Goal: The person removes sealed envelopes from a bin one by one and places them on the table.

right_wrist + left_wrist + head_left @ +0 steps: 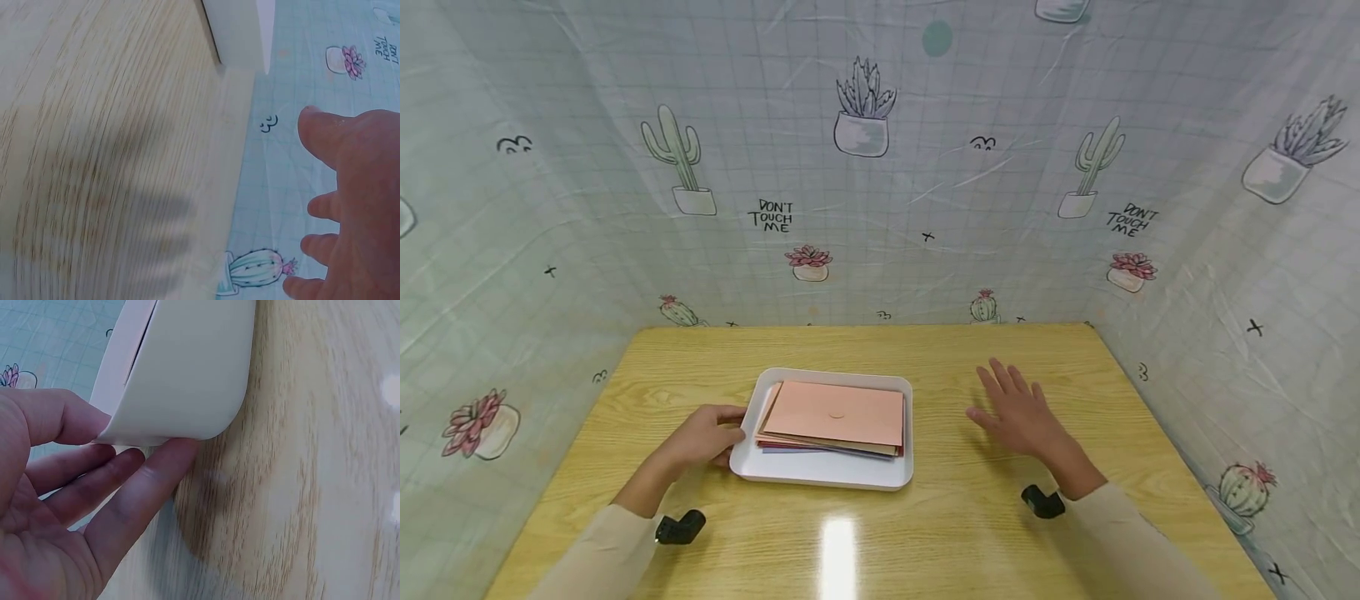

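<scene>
A shallow white tray (pixel 820 468) with rounded corners stands on the table, left of the middle. In it lies a loose stack of coloured paper envelopes, a pink envelope (pixel 835 410) on top, with red, tan and blue edges showing below. My left hand (pixel 703 435) grips the tray's left side. In the left wrist view the thumb is at the rim and the fingers (pixel 165 465) lie against the outer wall. To the right of the tray, my right hand (pixel 1018 417) hovers over the table with fingers spread, holding nothing. The tray's end (pixel 240 31) shows ahead of it.
The wooden table (pixel 955 542) reaches back to a hanging cloth (pixel 925 192) printed with cacti, which also closes off both sides. Black wrist devices (pixel 681 527) sit by both sleeves. A bright light reflection lies on the tabletop near the front.
</scene>
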Action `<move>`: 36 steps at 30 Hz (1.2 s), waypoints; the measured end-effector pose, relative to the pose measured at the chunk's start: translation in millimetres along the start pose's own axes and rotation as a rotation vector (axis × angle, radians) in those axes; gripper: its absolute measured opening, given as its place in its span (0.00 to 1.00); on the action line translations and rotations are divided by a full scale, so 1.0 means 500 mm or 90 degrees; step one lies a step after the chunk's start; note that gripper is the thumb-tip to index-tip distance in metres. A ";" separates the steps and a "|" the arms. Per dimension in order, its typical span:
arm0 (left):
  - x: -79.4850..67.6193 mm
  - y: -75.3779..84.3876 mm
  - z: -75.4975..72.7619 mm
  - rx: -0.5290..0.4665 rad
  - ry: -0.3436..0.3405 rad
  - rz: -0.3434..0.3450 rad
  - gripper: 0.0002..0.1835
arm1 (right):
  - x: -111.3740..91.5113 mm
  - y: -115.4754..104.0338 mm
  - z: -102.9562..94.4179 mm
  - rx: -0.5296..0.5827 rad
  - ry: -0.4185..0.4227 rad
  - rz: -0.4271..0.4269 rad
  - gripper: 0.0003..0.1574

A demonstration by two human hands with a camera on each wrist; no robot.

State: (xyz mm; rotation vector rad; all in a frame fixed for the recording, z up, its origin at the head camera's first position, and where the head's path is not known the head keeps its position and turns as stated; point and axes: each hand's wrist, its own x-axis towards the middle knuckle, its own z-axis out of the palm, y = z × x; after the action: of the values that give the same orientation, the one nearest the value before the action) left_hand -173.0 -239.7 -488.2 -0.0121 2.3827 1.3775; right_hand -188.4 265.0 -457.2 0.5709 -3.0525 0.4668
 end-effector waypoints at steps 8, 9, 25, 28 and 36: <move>-0.001 -0.010 -0.003 -0.026 -0.004 -0.004 0.30 | 0.017 -0.015 0.010 0.015 -0.013 -0.009 0.47; -0.002 -0.012 -0.004 -0.029 -0.005 -0.007 0.31 | 0.019 -0.016 0.012 0.021 -0.013 -0.012 0.47; 0.000 -0.020 -0.017 -0.079 -0.028 -0.020 0.35 | 0.064 -0.060 0.026 0.303 -0.091 0.003 0.50; 0.001 -0.024 -0.021 -0.097 -0.039 -0.020 0.36 | 0.072 -0.077 0.029 0.371 -0.105 0.027 0.49; 0.006 -0.032 -0.026 -0.126 -0.059 -0.023 0.39 | 0.091 -0.123 0.035 0.497 -0.116 0.101 0.45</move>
State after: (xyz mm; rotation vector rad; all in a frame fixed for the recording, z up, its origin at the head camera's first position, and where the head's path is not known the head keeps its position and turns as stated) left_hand -176.8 -258.5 -496.8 -0.0436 2.1537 1.5568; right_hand -208.4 188.9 -453.7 0.3719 -2.9949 1.7237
